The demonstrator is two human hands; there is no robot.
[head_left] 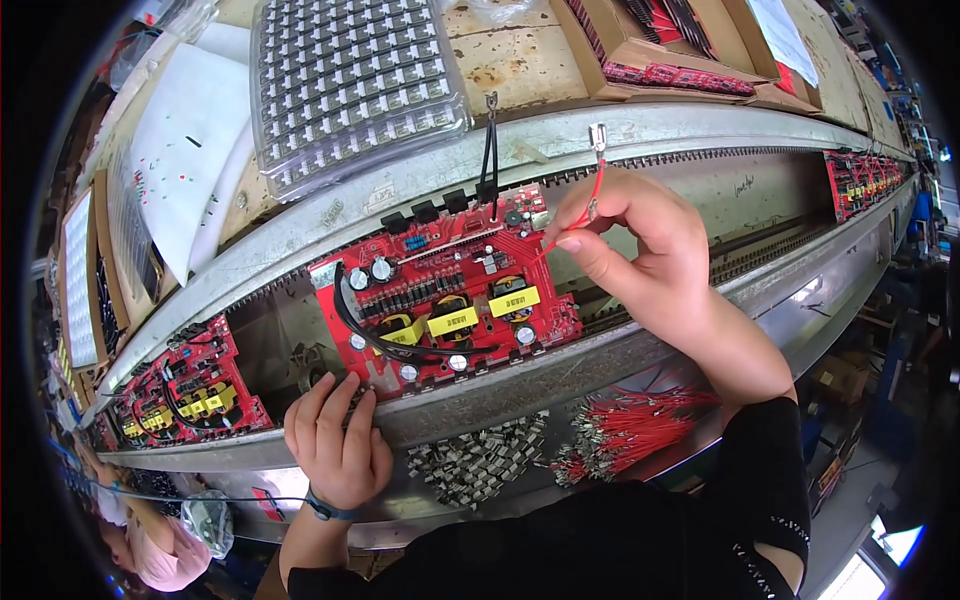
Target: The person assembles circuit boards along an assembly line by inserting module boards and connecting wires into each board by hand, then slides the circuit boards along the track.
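A red circuit board (420, 290) with yellow-taped transformers (452, 321) sits across the rails of a conveyor in front of me. Over its right end, my right hand (640, 235) pinches a red wire (598, 186) between thumb and fingers. The wire's metal terminal (598, 138) points up, and its lower part runs down to the board; whether it enters a hole I cannot tell. A black wire pair (489, 155) stands upright at the board's far edge. My left hand (338, 440) lies on the near rail by the board's lower left corner, fingers stretched and holding nothing.
Below the near rail lie a pile of small metal-and-dark parts (480, 460) and a bundle of red wires (635, 430). Other boards sit on the conveyor at left (185, 390) and far right (865, 183). Beyond stand a clear component tray (355, 90) and a cardboard box (670, 50). Another person (165, 550) is at lower left.
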